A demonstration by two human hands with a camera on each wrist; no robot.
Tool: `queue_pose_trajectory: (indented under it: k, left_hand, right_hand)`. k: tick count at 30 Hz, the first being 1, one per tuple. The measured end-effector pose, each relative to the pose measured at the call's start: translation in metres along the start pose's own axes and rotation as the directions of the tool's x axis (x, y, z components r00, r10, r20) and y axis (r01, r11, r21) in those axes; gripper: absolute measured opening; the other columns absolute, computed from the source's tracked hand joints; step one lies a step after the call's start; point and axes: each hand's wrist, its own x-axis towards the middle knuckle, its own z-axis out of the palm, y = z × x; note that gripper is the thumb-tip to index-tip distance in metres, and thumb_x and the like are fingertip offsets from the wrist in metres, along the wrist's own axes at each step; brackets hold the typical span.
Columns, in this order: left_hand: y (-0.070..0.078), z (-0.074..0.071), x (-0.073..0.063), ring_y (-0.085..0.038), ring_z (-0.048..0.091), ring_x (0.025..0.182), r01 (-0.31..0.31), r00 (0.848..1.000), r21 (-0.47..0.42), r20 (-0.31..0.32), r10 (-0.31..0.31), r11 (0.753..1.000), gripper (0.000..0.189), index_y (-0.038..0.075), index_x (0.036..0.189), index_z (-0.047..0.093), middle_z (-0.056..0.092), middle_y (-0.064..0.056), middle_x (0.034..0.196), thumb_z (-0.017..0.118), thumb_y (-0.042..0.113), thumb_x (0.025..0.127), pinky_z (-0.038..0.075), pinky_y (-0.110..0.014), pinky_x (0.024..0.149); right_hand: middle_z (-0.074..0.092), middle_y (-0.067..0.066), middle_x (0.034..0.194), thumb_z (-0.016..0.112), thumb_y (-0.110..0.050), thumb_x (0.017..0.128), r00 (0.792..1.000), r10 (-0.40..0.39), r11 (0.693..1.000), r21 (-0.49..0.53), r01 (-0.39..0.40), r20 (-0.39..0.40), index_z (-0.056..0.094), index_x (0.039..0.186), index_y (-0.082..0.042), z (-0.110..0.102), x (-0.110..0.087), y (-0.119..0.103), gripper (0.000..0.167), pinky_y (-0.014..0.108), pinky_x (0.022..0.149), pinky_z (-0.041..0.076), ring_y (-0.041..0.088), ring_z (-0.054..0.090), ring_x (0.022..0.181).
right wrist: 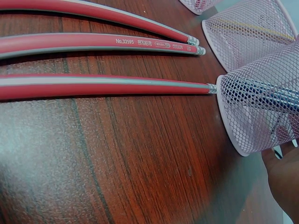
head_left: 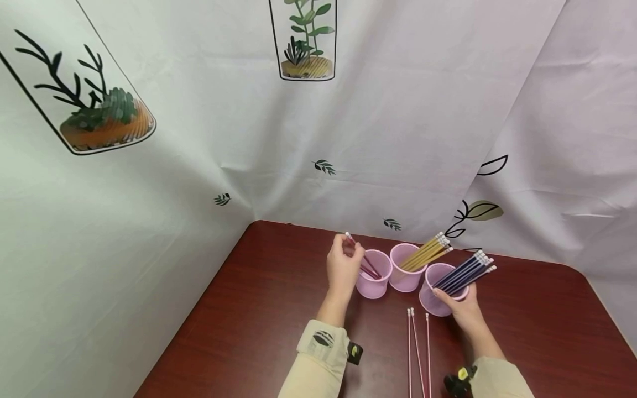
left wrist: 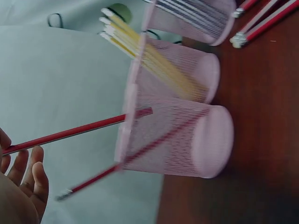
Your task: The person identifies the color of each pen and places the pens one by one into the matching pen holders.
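Observation:
My left hand (head_left: 344, 268) pinches a red pencil (left wrist: 70, 134) near its eraser end, above the leftmost pink mesh pencil cup (head_left: 372, 287). The other end of that pencil is just inside the cup's rim. Another red pencil (left wrist: 96, 178) leans in the same cup. My right hand (head_left: 466, 311) grips the rightmost pink mesh cup (head_left: 432, 299), thumb at the rim and fingers mostly hidden behind. Several dark blue pencils (head_left: 463, 273) stand slanted in it. Between these two is a third pink cup (head_left: 404, 281) with several yellow pencils (head_left: 425, 253).
Three red pencils (right wrist: 107, 86) lie lengthwise on the dark red-brown table (head_left: 239, 320), nearer me than the cups. A white curtain (head_left: 398, 110) with printed plants hangs behind the table and along its left side.

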Motion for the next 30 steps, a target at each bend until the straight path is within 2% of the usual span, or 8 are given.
queue_pose_trajectory:
  k: [6, 12, 20, 24, 30]
  left_hand:
    - [-0.024, 0.006, -0.017, -0.011, 0.059, 0.065, 0.035, 0.999, 0.005, -0.026, -0.035, 0.999, 0.014, 0.009, 0.089, 0.054, 0.061, 0.001, 0.074, 0.062, 0.010, 0.078, 0.048, -0.025, 0.058]
    - [-0.040, 0.011, -0.027, -0.011, 0.060, 0.066, 0.049, 0.998, -0.020, -0.039, -0.049, 0.999, 0.017, 0.007, 0.091, 0.055, 0.063, -0.001, 0.077, 0.064, 0.005, 0.076, 0.049, -0.025, 0.059]
    - [-0.047, 0.012, -0.031, -0.013, 0.061, 0.064, 0.102, 0.993, -0.099, -0.047, -0.107, 0.990, 0.016, 0.004, 0.092, 0.056, 0.063, -0.005, 0.079, 0.065, 0.004, 0.079, 0.051, -0.025, 0.058]
    - [-0.049, 0.012, -0.032, -0.011, 0.061, 0.066, 0.141, 0.988, -0.070, -0.049, -0.144, 0.988, 0.014, 0.007, 0.091, 0.057, 0.064, -0.002, 0.078, 0.066, 0.008, 0.080, 0.051, -0.026, 0.060]
    - [-0.051, 0.012, -0.032, -0.010, 0.060, 0.066, 0.176, 0.983, -0.034, -0.049, -0.178, 0.984, 0.014, 0.008, 0.090, 0.058, 0.064, 0.000, 0.077, 0.067, 0.011, 0.080, 0.051, -0.026, 0.062]
  right_hand:
    - [0.038, 0.009, 0.125, 0.070, -0.012, 0.082, 1.000, 0.003, 1.000, -0.005, -0.003, 0.001, 0.014, 0.139, -0.005, 0.000, 0.000, 0.000, 0.080, 0.004, 0.085, 0.026, 0.010, 0.037, 0.108]
    - [0.036, 0.012, 0.130, 0.069, -0.014, 0.083, 1.000, 0.012, 1.000, -0.017, -0.012, 0.008, 0.012, 0.140, -0.005, 0.000, -0.001, 0.000, 0.082, 0.003, 0.086, 0.025, 0.015, 0.034, 0.115]
    - [0.037, 0.009, 0.127, 0.070, -0.016, 0.082, 1.000, 0.023, 1.000, -0.020, -0.023, 0.002, 0.013, 0.140, -0.007, 0.000, -0.001, 0.000, 0.082, 0.007, 0.090, 0.025, 0.013, 0.034, 0.114]
    - [0.038, 0.007, 0.124, 0.070, -0.015, 0.082, 1.000, 0.016, 1.000, -0.014, -0.016, 0.001, 0.014, 0.139, -0.006, 0.000, -0.001, 0.000, 0.080, 0.004, 0.086, 0.026, 0.011, 0.035, 0.111]
    - [0.036, 0.012, 0.130, 0.069, -0.016, 0.083, 1.000, 0.019, 1.000, -0.017, -0.019, 0.005, 0.012, 0.139, -0.004, 0.000, -0.001, 0.000, 0.081, 0.003, 0.085, 0.025, 0.015, 0.034, 0.114]
